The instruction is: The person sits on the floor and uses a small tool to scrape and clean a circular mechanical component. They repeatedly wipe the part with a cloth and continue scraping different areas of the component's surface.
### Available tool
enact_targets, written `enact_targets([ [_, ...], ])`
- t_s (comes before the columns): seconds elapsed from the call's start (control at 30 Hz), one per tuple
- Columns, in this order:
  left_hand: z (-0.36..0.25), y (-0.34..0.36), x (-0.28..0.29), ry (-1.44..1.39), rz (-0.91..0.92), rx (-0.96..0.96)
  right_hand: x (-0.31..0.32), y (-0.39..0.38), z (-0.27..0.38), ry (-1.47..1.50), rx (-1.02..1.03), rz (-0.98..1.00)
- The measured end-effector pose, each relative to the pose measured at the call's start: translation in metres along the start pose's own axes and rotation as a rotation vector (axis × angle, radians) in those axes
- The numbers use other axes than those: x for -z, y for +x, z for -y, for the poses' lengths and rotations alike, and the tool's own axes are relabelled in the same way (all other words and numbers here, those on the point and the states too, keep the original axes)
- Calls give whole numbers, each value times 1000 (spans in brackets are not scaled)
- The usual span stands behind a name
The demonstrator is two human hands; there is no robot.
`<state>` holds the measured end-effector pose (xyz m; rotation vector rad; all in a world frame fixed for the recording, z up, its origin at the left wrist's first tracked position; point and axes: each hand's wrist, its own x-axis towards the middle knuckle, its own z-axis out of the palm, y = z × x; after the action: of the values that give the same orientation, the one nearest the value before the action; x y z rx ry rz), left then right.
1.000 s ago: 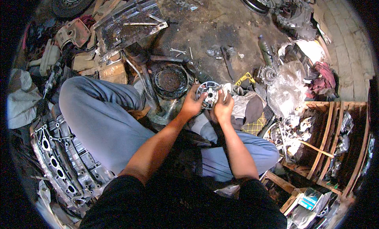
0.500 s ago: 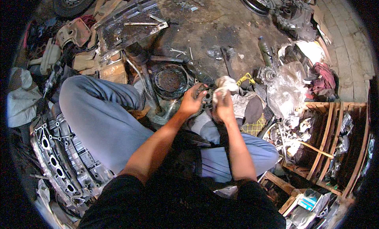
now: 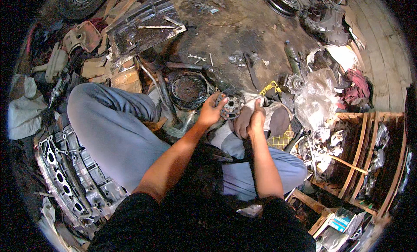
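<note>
My left hand (image 3: 211,111) is closed on the rim of a round metal part (image 3: 233,105) with several holes and a toothed-looking edge. The part faces up, just above my feet. To its right, my right hand (image 3: 257,118) grips a crumpled pale rag (image 3: 253,98), its thumb pointing up. Cloth and part lie close together; whether they touch, I cannot tell. Beyond my left hand sits a dark, greasy round housing (image 3: 188,89) with a metal tube (image 3: 164,93) standing beside it.
An engine cylinder head (image 3: 65,178) lies at my left. Spanners (image 3: 196,57) and a dark flat bar (image 3: 250,71) rest on the oily floor ahead. To the right are a bottle (image 3: 292,56), a gear (image 3: 296,83), clear plastic sheeting (image 3: 318,93) and a wooden crate (image 3: 358,156).
My right hand has drawn back to the right with the rag, away from the round part's face. More of the part shows now. My left hand keeps its place.
</note>
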<state>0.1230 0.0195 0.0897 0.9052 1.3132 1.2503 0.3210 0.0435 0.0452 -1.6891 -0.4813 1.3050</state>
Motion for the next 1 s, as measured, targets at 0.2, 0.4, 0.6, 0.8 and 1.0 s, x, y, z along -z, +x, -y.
enact_targets([
  [0.2, 3, 2, 17, 77, 94, 50, -10, -27, 39, -287, 433, 49],
  [0.4, -2, 0, 9, 76, 118, 201, -26, -47, 26, -500, 589, 355],
  [0.6, 27, -2, 0, -336, 157, 316, -23, -33, 26, -346, 513, 149],
  [0.8, 24, 9, 10, -216, 85, 258, 2, -6, 35, 302, 79, 165],
  [1.0, 21, 11, 12, -130, 43, 227, 34, -8, 59, 171, 132, 260],
])
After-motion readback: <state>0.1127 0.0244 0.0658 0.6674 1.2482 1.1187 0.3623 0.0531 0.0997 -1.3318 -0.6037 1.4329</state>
